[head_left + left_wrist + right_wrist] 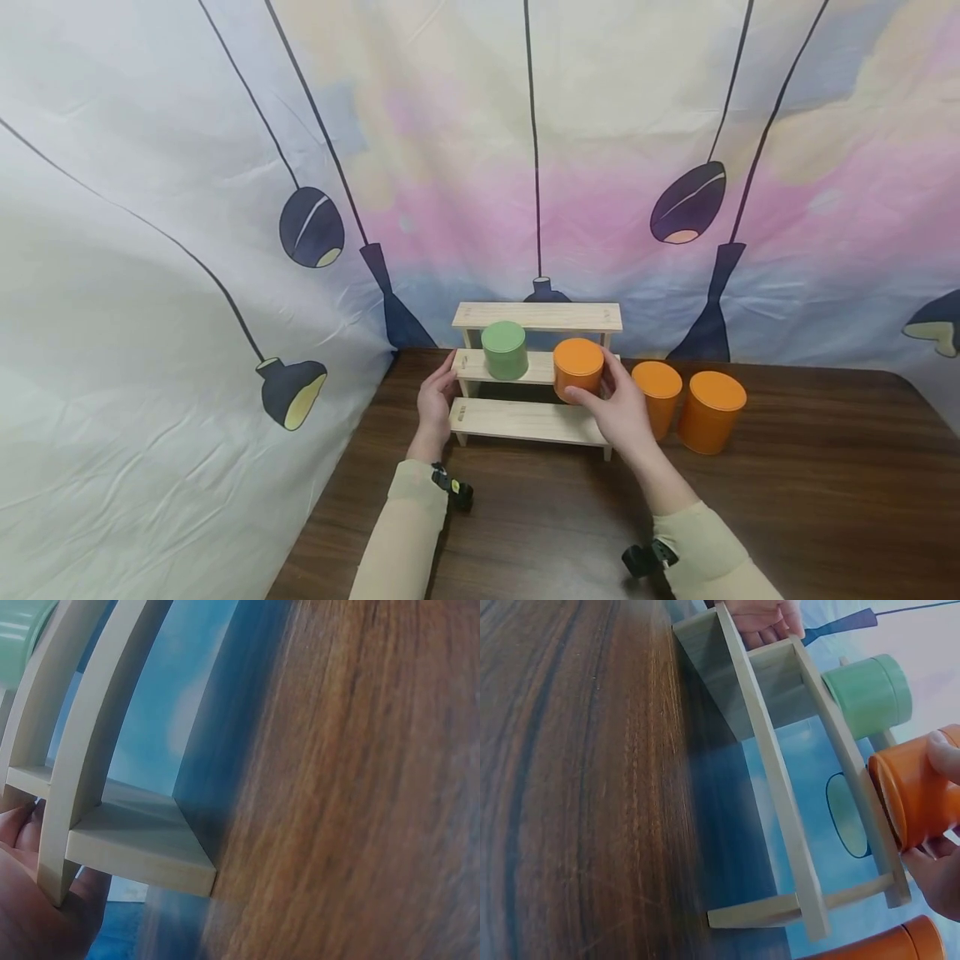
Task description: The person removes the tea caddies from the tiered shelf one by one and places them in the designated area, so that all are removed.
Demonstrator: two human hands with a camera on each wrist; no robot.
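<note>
A three-step wooden rack [536,421] stands on the table. My left hand [437,407] holds its left side; in the left wrist view the fingers [94,896] show around the wooden side piece. On the middle step sits a green lidded canister [506,352], towards the left. My right hand [624,410] grips an orange lidded canister [577,367], thumb in front and fingers on its right side. That canister's base is right at the middle step's edge in the right wrist view, to the right of the green one.
Two more orange canisters [657,396] [711,412] stand on the dark wood table [825,483], just right of the rack. Behind the table hangs a cloth backdrop [600,208] printed with lamps, and it also covers the left side.
</note>
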